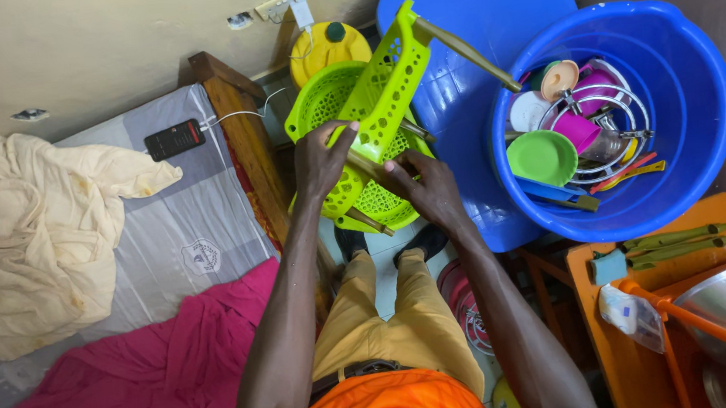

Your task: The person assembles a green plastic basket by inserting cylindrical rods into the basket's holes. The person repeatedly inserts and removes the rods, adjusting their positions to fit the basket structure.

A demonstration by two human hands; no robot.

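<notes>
Standing over the round green basket, the person has the left hand and right hand both clasped around the lime perforated rack, wooden utensils poking through it, so level, two-handed support seems wise beside the blue basin.

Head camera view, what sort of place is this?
Probably a small one-room home: a bed with a sheet beside a blue basin of dishes, while both hands hold a green basket.
</notes>
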